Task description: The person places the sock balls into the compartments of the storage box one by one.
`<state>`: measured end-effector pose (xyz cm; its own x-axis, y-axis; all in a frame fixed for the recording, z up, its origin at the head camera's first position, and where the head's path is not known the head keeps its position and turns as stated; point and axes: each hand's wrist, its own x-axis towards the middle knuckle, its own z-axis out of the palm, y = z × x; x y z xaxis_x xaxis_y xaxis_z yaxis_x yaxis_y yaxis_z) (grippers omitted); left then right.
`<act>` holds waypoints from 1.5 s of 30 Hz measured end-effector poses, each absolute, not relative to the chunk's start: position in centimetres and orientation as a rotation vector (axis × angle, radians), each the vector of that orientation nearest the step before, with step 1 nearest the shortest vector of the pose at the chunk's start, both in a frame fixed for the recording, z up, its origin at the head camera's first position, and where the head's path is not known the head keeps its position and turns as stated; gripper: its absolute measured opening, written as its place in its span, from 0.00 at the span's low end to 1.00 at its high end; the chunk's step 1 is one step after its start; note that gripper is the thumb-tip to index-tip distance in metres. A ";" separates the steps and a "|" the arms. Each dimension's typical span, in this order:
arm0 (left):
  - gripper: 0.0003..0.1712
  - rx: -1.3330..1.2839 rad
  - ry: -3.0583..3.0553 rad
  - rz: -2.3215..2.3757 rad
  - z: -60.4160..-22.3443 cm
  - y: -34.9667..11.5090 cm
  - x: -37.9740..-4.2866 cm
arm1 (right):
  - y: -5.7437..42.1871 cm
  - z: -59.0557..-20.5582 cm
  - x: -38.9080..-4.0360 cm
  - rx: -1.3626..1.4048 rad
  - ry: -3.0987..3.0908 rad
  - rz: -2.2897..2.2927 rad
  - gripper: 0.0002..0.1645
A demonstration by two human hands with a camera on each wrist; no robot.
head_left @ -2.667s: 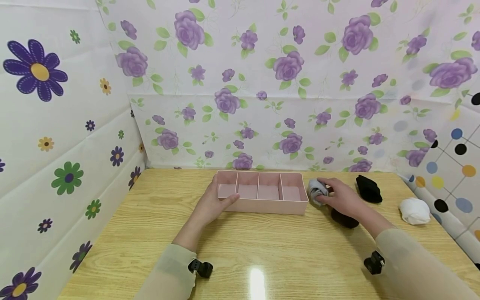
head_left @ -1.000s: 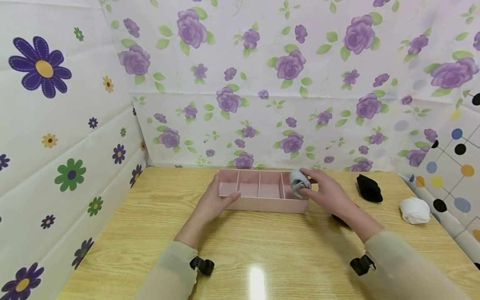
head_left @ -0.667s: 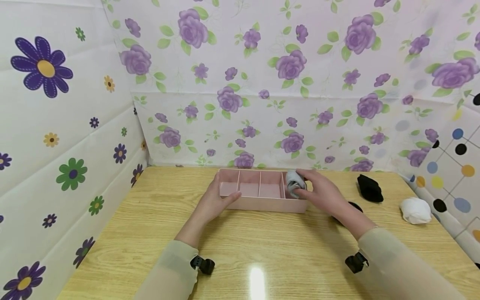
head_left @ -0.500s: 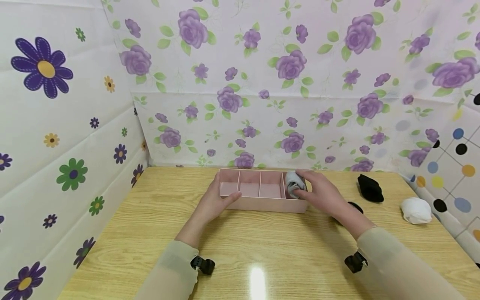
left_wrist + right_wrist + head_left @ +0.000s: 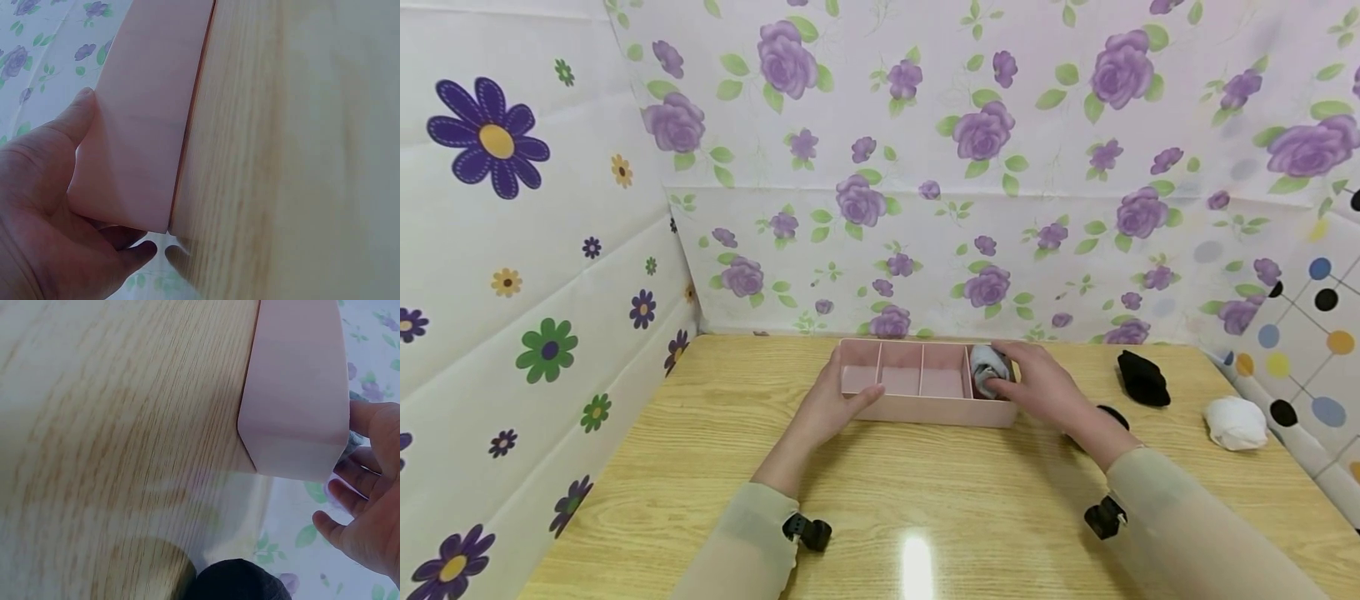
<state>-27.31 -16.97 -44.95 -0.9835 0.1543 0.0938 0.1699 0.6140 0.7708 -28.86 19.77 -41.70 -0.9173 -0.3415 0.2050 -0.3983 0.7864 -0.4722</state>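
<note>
A pink box [image 5: 925, 408] with several compartments in a row stands near the back of the wooden table. My left hand [image 5: 826, 406] grips its left end, thumb over the front rim and other fingers around the end wall, as the left wrist view shows. Inside the rightmost compartment sits a rolled-up grey sock [image 5: 988, 367]. My right hand [image 5: 1041, 383] pinches this sock between thumb and fingers from the right. In the right wrist view the box wall [image 5: 297, 381] hides most of the sock; only a sliver of grey shows beside the hand [image 5: 375, 487].
A black rolled sock [image 5: 1142, 379] lies right of the box, with a white rolled bundle [image 5: 1236, 422] farther right. Another black bundle [image 5: 1114, 415] is partly hidden by my right forearm. Patterned sheets [image 5: 790, 208] stand behind the table and at both sides.
My right hand has lifted the grey sock from the table right of the box, carried it left and lowered it into the rightmost compartment. The left hand has stayed on the box.
</note>
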 end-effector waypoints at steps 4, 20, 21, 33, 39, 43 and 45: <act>0.68 -0.285 -2.803 -1.346 -44.9 -16.9 -27.3 | 19.7 -41.9 -29.1 0.619 -2.856 0.793 0.41; 0.67 -0.281 -2.799 -1.357 -44.8 -16.9 -27.2 | 20.2 -41.3 -28.1 0.647 -2.868 0.785 0.45; 0.67 -0.281 -2.800 -1.358 -44.8 -16.9 -27.2 | 20.3 -41.2 -28.0 0.638 -2.870 0.784 0.46; 0.69 -0.277 -2.812 -1.341 -44.9 -17.0 -27.2 | 22.9 -40.6 -26.3 0.613 -2.873 0.742 0.47; 0.69 -0.282 -2.814 -1.331 -44.9 -17.2 -27.2 | 25.1 -40.8 -25.4 0.606 -2.875 0.711 0.47; 0.69 -0.292 -2.812 -1.348 -44.9 -17.1 -27.2 | 26.2 -40.7 -24.5 0.598 -2.880 0.672 0.48; 0.69 -0.295 -2.806 -1.355 -44.9 -17.1 -27.2 | 26.7 -40.6 -24.0 0.588 -2.887 0.654 0.49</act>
